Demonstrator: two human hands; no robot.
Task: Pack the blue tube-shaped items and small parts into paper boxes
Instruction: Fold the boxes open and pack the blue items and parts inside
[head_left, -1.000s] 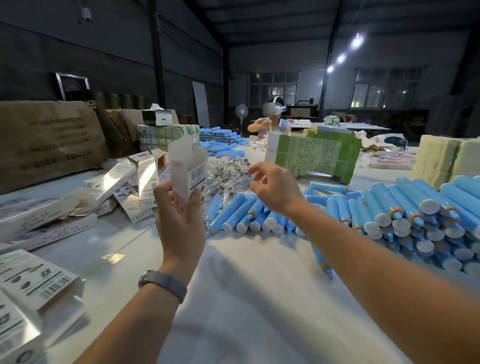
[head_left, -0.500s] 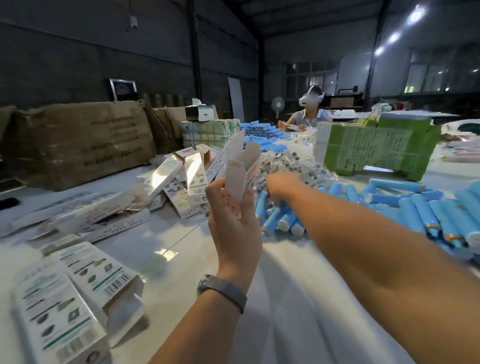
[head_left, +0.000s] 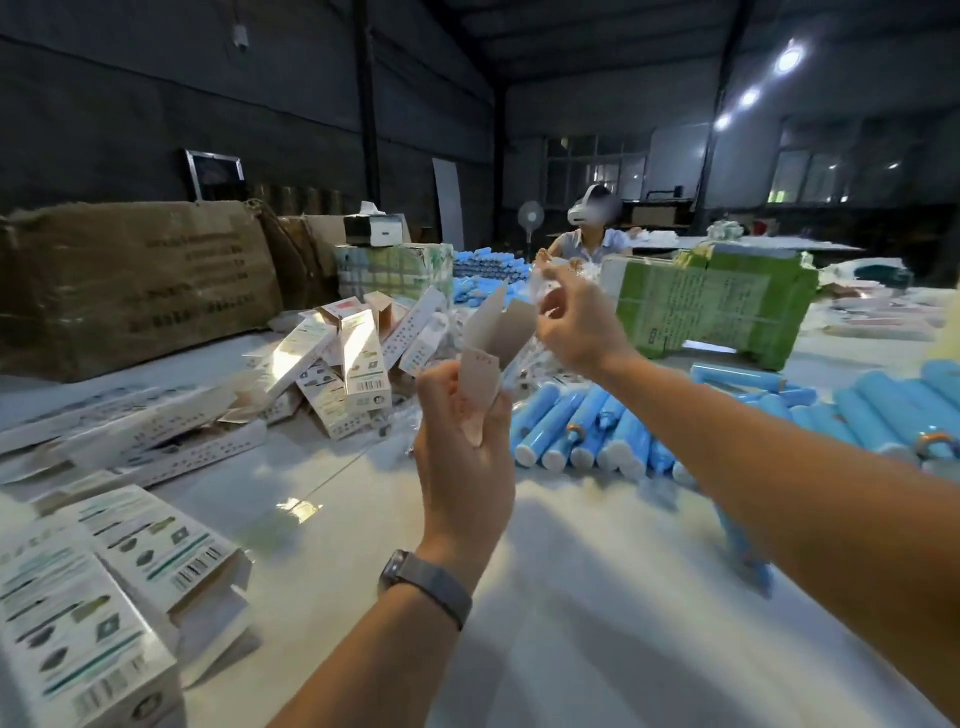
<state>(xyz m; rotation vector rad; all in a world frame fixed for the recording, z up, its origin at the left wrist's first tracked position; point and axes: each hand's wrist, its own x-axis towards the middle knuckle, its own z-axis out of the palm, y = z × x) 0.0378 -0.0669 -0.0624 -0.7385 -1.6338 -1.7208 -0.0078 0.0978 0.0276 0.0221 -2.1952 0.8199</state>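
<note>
While blue tubes (head_left: 582, 426) lie heaped along the desk's (head_left: 597, 597) right side and finished cartons (head_left: 332, 364) pile at its left, packing seems only midway: open-flapped paper box (head_left: 493, 353) gripped upright in left hand (head_left: 462, 457), nothing visibly inside yet. Since half a second ago, right hand (head_left: 576, 322) lifted off the heap, pinching a clear-bagged small part (head_left: 543, 283) above the box mouth.

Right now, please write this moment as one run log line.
left hand: holds open white paper box upright | right hand: pinches small clear-wrapped part above box | blue plastic tubes: on table
</note>
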